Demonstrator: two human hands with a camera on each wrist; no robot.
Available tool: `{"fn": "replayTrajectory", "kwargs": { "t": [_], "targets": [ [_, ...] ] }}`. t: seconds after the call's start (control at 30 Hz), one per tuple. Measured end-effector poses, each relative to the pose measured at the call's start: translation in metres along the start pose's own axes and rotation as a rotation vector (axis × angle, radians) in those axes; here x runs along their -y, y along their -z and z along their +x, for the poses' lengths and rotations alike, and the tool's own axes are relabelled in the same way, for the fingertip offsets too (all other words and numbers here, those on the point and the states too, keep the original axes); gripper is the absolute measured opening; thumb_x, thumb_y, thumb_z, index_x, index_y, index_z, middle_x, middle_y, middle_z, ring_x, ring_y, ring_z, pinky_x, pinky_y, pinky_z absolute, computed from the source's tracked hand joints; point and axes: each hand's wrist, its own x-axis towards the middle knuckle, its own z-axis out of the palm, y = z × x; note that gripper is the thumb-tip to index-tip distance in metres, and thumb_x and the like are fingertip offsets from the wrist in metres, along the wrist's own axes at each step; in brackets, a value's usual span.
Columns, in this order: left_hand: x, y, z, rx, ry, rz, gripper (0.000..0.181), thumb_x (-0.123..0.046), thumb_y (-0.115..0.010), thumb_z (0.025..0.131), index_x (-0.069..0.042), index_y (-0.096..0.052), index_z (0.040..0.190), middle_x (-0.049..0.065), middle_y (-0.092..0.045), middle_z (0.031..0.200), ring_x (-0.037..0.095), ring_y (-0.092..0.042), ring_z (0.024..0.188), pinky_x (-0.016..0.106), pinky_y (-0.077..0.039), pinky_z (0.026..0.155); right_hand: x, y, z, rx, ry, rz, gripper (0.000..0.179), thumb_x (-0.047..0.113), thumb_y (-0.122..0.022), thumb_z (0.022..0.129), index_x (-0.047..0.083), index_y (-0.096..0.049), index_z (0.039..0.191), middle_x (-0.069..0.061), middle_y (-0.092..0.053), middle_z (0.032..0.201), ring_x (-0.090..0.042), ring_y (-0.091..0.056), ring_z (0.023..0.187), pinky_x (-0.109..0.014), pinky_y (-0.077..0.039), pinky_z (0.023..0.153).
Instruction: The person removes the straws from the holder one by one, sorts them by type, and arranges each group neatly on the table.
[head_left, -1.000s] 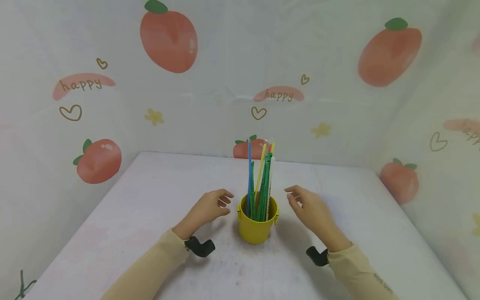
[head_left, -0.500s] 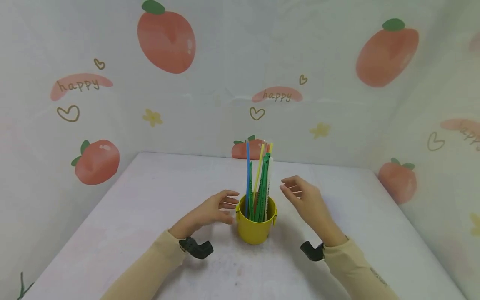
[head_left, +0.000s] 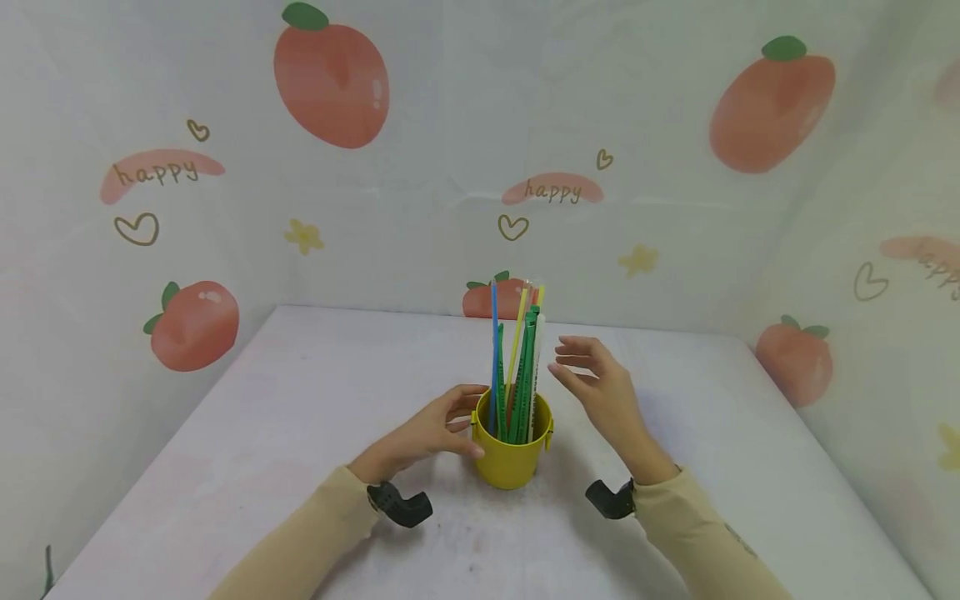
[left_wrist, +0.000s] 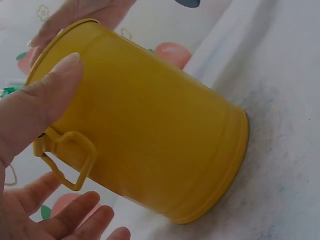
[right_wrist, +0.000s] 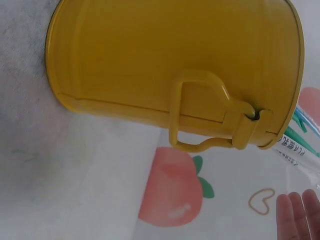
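A small yellow bucket [head_left: 508, 467] stands upright on the table. Several wrapped drinking straws rise from it: green ones [head_left: 527, 367], a white one, a blue one [head_left: 494, 350] and yellow ones. My left hand [head_left: 429, 427] is at the bucket's left side, thumb in front of the wall near the rim, fingers spread beyond the wire handle [left_wrist: 89, 162]. Whether the thumb touches the wall cannot be told. My right hand [head_left: 606, 398] hovers to the right of the straws, fingers loosely bent and holding nothing; its fingertips show at the lower corner of the right wrist view.
The white tabletop [head_left: 360, 350] extends around the bucket. Behind and on both sides hangs a pale cloth [head_left: 420, 167] printed with fruit and hearts. Each wrist wears a black camera mount, one on the left [head_left: 401, 507] and one on the right [head_left: 609, 500].
My left hand has moved right, from beside the bucket to around its left side. My right hand has risen and shifted left toward the straws. The bucket stays put.
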Motion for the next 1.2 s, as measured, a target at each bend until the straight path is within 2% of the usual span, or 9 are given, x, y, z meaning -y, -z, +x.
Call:
{"fn": "replayTrajectory", "kwargs": {
  "t": [0.13,0.2,0.33,0.6,0.73,0.97,1.2],
  "targets": [
    [-0.001,-0.003,0.001,-0.002,-0.004,-0.003,0.083,-0.021,-0.080,0.072,-0.019,-0.033,0.140,0.003,-0.038,0.141,0.020,-0.032,0.132,0.039,-0.030,0.107,0.015,0.000,-0.002,0.001,-0.009,0.037,0.040,0.011,-0.067,0.084,0.004,-0.053,0.121,-0.016,-0.059,0.114,-0.028,-0.058,0.105,-0.039,-0.050,0.087],
    [-0.001,-0.004,0.001,-0.003,-0.012,-0.003,0.084,-0.021,-0.081,0.071,-0.019,-0.033,0.140,0.003,-0.038,0.141,0.021,-0.032,0.132,0.040,-0.030,0.107,0.012,0.000,-0.001,0.002,-0.007,0.061,0.040,0.014,-0.068,0.084,0.005,-0.053,0.120,-0.015,-0.060,0.113,-0.026,-0.059,0.104,-0.033,-0.051,0.086],
    [0.004,-0.005,0.004,-0.013,-0.019,0.005,0.085,-0.024,-0.082,0.070,-0.020,-0.033,0.139,0.000,-0.039,0.140,0.020,-0.034,0.131,0.039,-0.031,0.107,-0.009,-0.005,0.004,-0.002,-0.019,0.114,0.042,0.021,-0.070,0.082,0.011,-0.054,0.119,-0.008,-0.061,0.111,-0.019,-0.060,0.102,-0.025,-0.051,0.084],
    [0.008,-0.008,0.006,-0.009,-0.003,0.001,0.083,-0.020,-0.081,0.070,-0.020,-0.035,0.138,-0.002,-0.041,0.138,0.019,-0.032,0.132,0.042,-0.027,0.108,-0.010,-0.011,0.005,0.003,-0.040,0.194,0.040,0.015,-0.071,0.081,0.007,-0.055,0.116,-0.016,-0.059,0.110,-0.024,-0.060,0.101,-0.023,-0.051,0.084],
    [0.008,-0.009,0.006,-0.008,0.001,-0.012,0.081,-0.017,-0.081,0.070,-0.019,-0.036,0.138,-0.001,-0.042,0.137,0.019,-0.033,0.132,0.042,-0.027,0.109,-0.006,-0.013,0.004,0.015,-0.074,0.208,0.040,0.011,-0.071,0.080,0.006,-0.055,0.116,-0.017,-0.059,0.109,-0.026,-0.059,0.101,-0.022,-0.050,0.083],
    [0.012,-0.010,0.004,0.001,0.003,-0.031,0.079,-0.016,-0.081,0.071,-0.017,-0.037,0.136,0.000,-0.043,0.136,0.019,-0.035,0.130,0.041,-0.027,0.109,0.022,-0.017,-0.004,0.022,-0.092,0.183,0.038,0.000,-0.068,0.080,-0.004,-0.053,0.114,-0.026,-0.056,0.107,-0.035,-0.057,0.100,-0.018,-0.051,0.079],
    [0.015,-0.009,0.002,0.009,-0.015,-0.028,0.076,-0.016,-0.081,0.071,-0.015,-0.039,0.134,0.000,-0.045,0.135,0.020,-0.037,0.129,0.043,-0.027,0.108,0.020,-0.023,-0.005,0.019,-0.101,0.176,0.034,-0.001,-0.069,0.080,-0.005,-0.053,0.110,-0.025,-0.056,0.105,-0.033,-0.057,0.096,-0.018,-0.051,0.076]
  ]
}}
